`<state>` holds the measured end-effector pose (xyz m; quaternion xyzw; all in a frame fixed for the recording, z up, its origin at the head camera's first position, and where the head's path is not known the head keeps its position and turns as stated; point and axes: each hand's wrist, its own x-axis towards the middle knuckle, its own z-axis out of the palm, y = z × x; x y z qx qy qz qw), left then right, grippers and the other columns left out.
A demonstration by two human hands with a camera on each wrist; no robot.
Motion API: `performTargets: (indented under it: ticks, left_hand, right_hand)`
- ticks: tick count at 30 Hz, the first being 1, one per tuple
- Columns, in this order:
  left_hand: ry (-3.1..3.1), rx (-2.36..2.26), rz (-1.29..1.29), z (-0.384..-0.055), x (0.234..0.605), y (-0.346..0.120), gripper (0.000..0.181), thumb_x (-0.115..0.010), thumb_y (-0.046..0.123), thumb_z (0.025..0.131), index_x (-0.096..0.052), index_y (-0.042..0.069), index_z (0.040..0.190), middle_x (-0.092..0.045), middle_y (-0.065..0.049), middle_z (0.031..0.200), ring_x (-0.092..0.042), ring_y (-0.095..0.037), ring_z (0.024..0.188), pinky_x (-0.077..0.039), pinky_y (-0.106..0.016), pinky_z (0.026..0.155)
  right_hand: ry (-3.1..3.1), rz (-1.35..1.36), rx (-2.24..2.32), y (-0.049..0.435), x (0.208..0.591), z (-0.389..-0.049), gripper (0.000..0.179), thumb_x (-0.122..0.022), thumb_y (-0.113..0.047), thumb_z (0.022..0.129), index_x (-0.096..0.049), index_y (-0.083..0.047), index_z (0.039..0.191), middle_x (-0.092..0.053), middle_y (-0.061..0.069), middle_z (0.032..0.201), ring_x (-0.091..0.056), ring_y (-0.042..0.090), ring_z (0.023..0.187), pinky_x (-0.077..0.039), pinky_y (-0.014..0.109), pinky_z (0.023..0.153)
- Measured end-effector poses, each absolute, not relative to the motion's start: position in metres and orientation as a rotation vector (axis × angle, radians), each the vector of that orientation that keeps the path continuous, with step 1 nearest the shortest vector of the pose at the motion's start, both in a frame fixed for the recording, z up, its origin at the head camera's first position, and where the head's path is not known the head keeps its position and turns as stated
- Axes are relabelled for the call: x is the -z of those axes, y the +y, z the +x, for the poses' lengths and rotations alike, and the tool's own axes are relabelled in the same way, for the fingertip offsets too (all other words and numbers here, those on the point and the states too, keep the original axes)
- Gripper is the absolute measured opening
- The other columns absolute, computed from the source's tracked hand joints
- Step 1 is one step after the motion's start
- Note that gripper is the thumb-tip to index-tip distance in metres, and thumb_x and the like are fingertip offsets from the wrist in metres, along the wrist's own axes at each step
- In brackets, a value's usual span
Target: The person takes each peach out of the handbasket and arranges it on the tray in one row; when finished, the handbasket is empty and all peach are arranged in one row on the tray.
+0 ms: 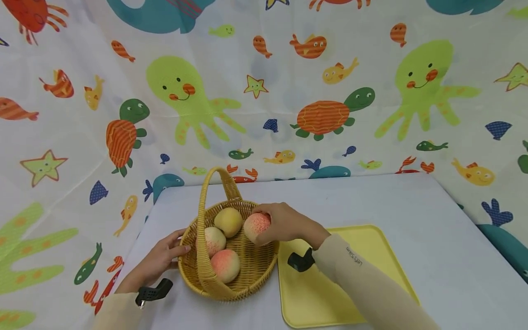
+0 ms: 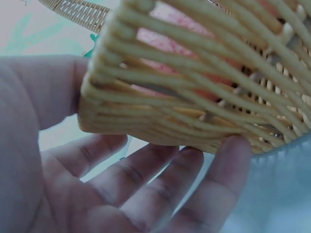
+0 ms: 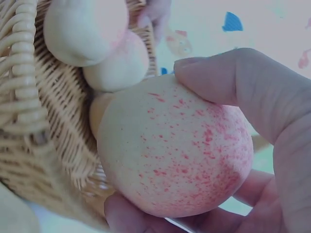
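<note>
A round wicker basket point(image 1: 251, 286) with a tall arched handle stands on the white table. My left hand point(image 1: 162, 254) grips its left side, thumb at the rim and fingers against the outer wall point(image 2: 160, 114). Over the basket's right part, my right hand point(image 1: 284, 222) holds a pink-speckled peach point(image 3: 175, 150) between thumb and fingers. Inside the basket lie a pale peach point(image 1: 215, 241), a redder peach point(image 1: 225, 266) and a yellow round fruit point(image 1: 229, 222). The basket handle partly covers the pale peach in the head view.
A yellow tray point(image 1: 330, 298) lies right of the basket, beneath the right forearm. The white table point(image 1: 396, 201) reaches back to a hanging cloth point(image 1: 264, 59) printed with sea animals. Each wrist carries a small black device point(image 1: 154, 291).
</note>
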<state>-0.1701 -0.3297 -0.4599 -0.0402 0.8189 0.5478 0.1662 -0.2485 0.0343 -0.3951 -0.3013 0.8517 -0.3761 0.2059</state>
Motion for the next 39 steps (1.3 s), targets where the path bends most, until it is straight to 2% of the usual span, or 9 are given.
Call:
performTargets:
  ticks: [5, 12, 24, 33, 39]
  left_hand:
    - [2.368, -1.549, -0.137, -0.171, 0.461, -0.327, 0.067, -0.059, 0.02, 0.104, -0.028, 0.0, 0.16, -0.049, -0.032, 0.15, -0.063, -0.038, 0.123, -0.06, -0.052, 0.09]
    - [2.394, -1.537, -0.138, -0.17, 0.463, -0.329, 0.066, -0.057, 0.019, 0.104, -0.028, -0.001, 0.16, -0.048, -0.032, 0.152, -0.065, -0.038, 0.122, -0.061, -0.051, 0.088]
    - [2.404, -1.531, -0.12, -0.171, 0.463, -0.332, 0.064, -0.057, 0.017, 0.104, -0.031, 0.0, 0.159, -0.05, -0.032, 0.151, -0.066, -0.035, 0.119, -0.062, -0.047, 0.085]
    - [2.43, -1.506, -0.125, -0.172, 0.461, -0.332, 0.063, -0.056, 0.019, 0.104, -0.032, 0.001, 0.159, -0.05, -0.031, 0.151, -0.066, -0.038, 0.12, -0.062, -0.048, 0.086]
    - [2.431, -1.525, -0.091, -0.174, 0.461, -0.335, 0.06, -0.056, 0.018, 0.104, -0.034, 0.001, 0.158, -0.05, -0.031, 0.151, -0.067, -0.034, 0.117, -0.062, -0.046, 0.085]
  right_hand:
    - [2.407, -0.791, 1.118, 0.052, 0.39, -0.245, 0.074, -0.083, -0.03, 0.078, -0.058, -0.014, 0.145, -0.067, 0.003, 0.122, -0.065, 0.015, 0.095, -0.058, 0.032, 0.078]
    - [2.453, -0.746, 1.166, 0.072, 0.387, -0.239, 0.063, -0.081, -0.031, 0.078, -0.062, -0.017, 0.136, -0.069, 0.003, 0.112, -0.065, 0.019, 0.09, -0.057, 0.033, 0.073]
    - [2.471, -0.654, 1.211, 0.098, 0.407, -0.227, 0.062, -0.082, -0.03, 0.08, -0.062, -0.016, 0.137, -0.068, 0.002, 0.113, -0.062, 0.019, 0.096, -0.054, 0.036, 0.077]
    - [2.43, -0.562, 1.236, 0.107, 0.431, -0.214, 0.062, -0.083, -0.031, 0.08, -0.062, -0.015, 0.135, -0.068, 0.002, 0.109, -0.062, 0.02, 0.093, -0.054, 0.036, 0.077]
    - [2.406, -0.531, 1.226, 0.107, 0.445, -0.207, 0.061, -0.084, -0.034, 0.079, -0.063, -0.015, 0.134, -0.067, -0.001, 0.107, -0.062, 0.019, 0.091, -0.053, 0.037, 0.078]
